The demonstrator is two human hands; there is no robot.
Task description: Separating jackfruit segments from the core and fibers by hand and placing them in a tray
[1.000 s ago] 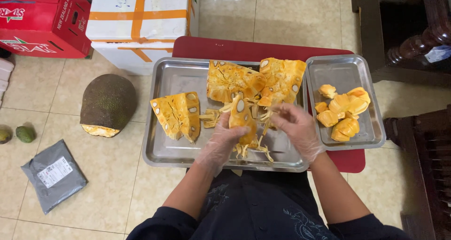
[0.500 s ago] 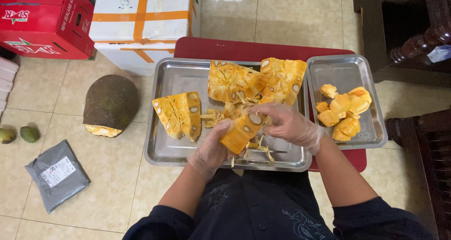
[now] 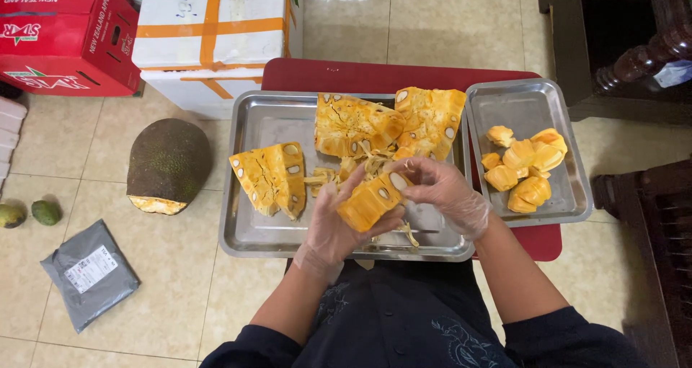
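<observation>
Both gloved hands meet over the front half of the big tray (image 3: 245, 231), holding one orange jackfruit wedge (image 3: 369, 202) between them, lifted just above the tray floor. The left hand (image 3: 335, 224) cups the wedge from below and behind, fingers curled round its rind side; the right hand (image 3: 443, 191) closes on its upper end, thumb and fingertips pinched narrow at the exposed seed. Pale fibre strands (image 3: 324, 177) lie loose on the tray under and behind the hands. A second wedge (image 3: 270, 177) lies to the left, apart from the hands, with bare metal in front of it up to the near rim. Two larger slabs (image 3: 389, 123) fill the far middle and far right of the tray, touching each other and reaching close to its right wall. The small tray (image 3: 519, 105) sits just beside the big one on the right, rims nearly touching; peeled pods (image 3: 530, 170) are heaped in its near half, its far half bare. Both trays rest on a red stool (image 3: 324, 74) whose edge shows beyond and right of them. On the floor to the left lie a jackfruit half (image 3: 167, 162), cut face toward the person, a grey mailer (image 3: 90, 273), and two green fruits (image 3: 32, 213) by the picture's edge, with open tile between them. A white box (image 3: 216, 36) and a red carton (image 3: 61, 33) stand behind.
</observation>
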